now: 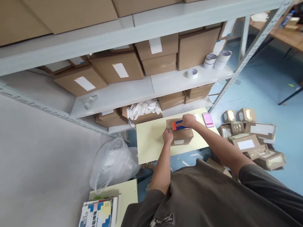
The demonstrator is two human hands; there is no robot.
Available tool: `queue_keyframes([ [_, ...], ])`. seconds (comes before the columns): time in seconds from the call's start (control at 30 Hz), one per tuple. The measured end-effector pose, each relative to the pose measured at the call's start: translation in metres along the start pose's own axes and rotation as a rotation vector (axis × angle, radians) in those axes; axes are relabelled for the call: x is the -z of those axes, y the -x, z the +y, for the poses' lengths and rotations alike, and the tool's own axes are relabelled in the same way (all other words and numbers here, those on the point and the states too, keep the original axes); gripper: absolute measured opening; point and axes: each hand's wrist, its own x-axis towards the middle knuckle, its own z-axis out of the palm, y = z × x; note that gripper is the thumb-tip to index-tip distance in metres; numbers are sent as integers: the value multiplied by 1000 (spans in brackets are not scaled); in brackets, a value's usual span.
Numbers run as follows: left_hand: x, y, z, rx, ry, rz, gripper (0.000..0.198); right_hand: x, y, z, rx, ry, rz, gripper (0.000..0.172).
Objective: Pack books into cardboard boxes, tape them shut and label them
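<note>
A small cardboard box stands on a pale yellow table in front of me. My left hand is closed against the box's left side, gripping it. My right hand is closed on a red and blue tape dispenser that rests on the box's top. A pink phone lies on the table to the right of the box.
Grey metal shelving with many cardboard boxes and tape rolls stands behind the table. Several sealed small boxes are piled on the blue floor at right. A clear plastic bag sits at left. Books lie on a near table.
</note>
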Motion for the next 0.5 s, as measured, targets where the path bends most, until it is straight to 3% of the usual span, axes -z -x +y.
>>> queue_keyframes([
  [0.13,-20,-3,15,-19,0,-37,57,6,8,84,-2,9,-16,73],
  [0.3,-24,-13,12,-50,39,-65,59,0,26,191,-116,22,-24,70],
  [0.4,-19,-20,8,-69,53,-65,58,-6,28,209,-138,-6,-7,69],
  [0.5,-8,-28,-2,-45,93,-65,57,-9,20,194,-127,-40,-15,70],
])
